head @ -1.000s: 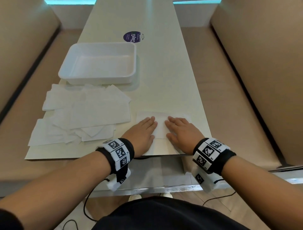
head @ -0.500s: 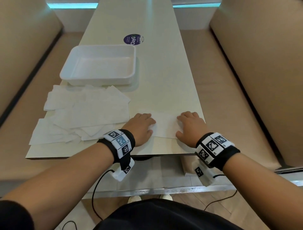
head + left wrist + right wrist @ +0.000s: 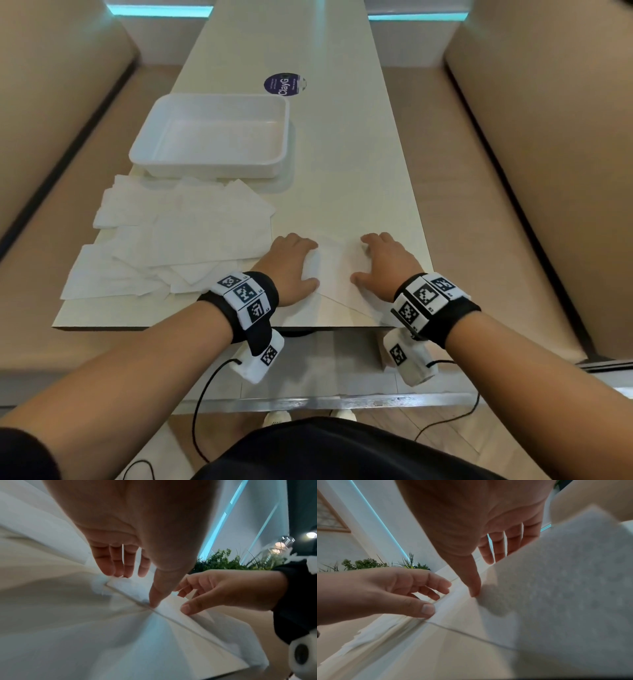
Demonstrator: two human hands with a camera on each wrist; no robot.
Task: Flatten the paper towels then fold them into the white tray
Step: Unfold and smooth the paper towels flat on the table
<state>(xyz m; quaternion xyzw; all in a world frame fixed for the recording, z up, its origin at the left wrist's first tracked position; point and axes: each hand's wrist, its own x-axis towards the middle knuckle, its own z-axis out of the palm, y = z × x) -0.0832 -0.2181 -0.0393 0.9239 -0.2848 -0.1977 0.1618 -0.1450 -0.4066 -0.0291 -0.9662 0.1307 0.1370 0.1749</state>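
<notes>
One white paper towel lies at the table's near edge, right of centre. My left hand presses its left side with arched fingers and thumb down. My right hand presses its right side the same way, thumb on the sheet. Neither hand grips it. The towel's near right part rises close to the right wrist camera. A loose pile of paper towels lies to the left. The white tray stands empty behind the pile.
A round purple sticker sits on the table beyond the tray. Tan bench seats run along both sides. The table's near edge is just under my wrists. Bare tabletop lies right of the tray.
Both hands have slid apart over the towel, from side by side at its middle to its left and right sides. Their fingers are now more arched.
</notes>
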